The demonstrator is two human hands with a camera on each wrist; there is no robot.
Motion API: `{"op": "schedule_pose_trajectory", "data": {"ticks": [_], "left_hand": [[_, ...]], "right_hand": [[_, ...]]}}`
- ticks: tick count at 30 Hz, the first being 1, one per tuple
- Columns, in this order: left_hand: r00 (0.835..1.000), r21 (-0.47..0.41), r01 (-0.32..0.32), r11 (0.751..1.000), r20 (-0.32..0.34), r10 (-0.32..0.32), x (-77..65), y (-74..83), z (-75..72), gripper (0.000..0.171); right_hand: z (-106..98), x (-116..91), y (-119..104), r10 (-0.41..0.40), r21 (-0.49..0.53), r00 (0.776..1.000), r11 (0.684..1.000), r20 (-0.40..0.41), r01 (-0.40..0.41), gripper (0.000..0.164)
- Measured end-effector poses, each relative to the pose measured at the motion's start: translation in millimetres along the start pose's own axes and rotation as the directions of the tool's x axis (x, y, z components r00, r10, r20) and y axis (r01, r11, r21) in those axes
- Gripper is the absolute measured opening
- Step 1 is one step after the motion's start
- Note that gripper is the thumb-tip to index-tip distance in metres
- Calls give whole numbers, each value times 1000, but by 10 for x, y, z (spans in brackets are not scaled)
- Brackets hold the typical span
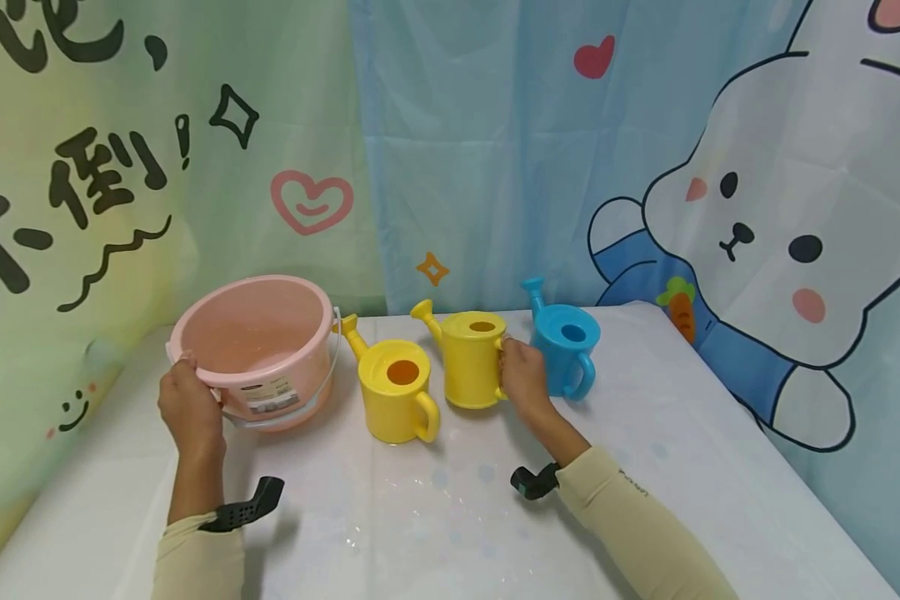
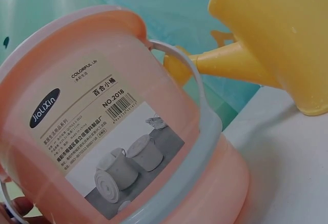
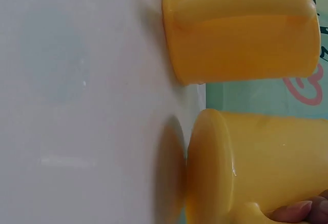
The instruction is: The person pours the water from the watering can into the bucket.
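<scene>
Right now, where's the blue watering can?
In the head view, the blue watering can stands right of centre near the table's back edge, just right of the yellow watering can that the right hand grips.

White-covered table (image 1: 420, 533) spreading across foreground, surface showing pale bluish spots and catching small glints near middle. Yellow watering can (image 1: 390, 400) standing upright left of centre, spout pointing toward back left, handle facing front right, soft shadow falling beside it. Blue watering can (image 1: 562, 354) standing upright near back edge, farther right. Pink bucket (image 1: 300, 375) showing at left, second yellow can (image 1: 468, 375) showing between first yellow and blue; whether either base is touching tabletop, not telling clearly.
</scene>
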State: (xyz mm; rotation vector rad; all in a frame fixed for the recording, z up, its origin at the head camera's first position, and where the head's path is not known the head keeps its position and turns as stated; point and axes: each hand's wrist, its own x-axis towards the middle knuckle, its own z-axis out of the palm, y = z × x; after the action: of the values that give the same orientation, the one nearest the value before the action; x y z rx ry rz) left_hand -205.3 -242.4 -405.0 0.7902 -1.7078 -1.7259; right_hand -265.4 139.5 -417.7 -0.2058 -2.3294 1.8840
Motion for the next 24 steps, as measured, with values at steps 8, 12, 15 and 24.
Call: {"op": "schedule_pose_trajectory", "data": {"ticks": [8, 12, 15, 24], "left_hand": [[1000, 16, 4, 1000, 6, -4, 0, -8, 1, 31], [1000, 12, 13, 1000, -3, -13, -4, -14, -2, 29], [1000, 17, 10, 1000, 4, -10, -8, -12, 1, 30], [1000, 34, 3, 999, 3, -3, -8, 4, 14, 36]], "right_hand": [[-47, -15, 2, 4, -62, 995, 998, 101, 2, 45], [-126, -30, 32, 11, -31, 974, 1000, 225, -4, 44], [-178, -49, 56, -5, -16, 950, 1000, 313, 10, 41], [-324, -100, 103, -26, -20, 866, 999, 499, 41, 36]]}}
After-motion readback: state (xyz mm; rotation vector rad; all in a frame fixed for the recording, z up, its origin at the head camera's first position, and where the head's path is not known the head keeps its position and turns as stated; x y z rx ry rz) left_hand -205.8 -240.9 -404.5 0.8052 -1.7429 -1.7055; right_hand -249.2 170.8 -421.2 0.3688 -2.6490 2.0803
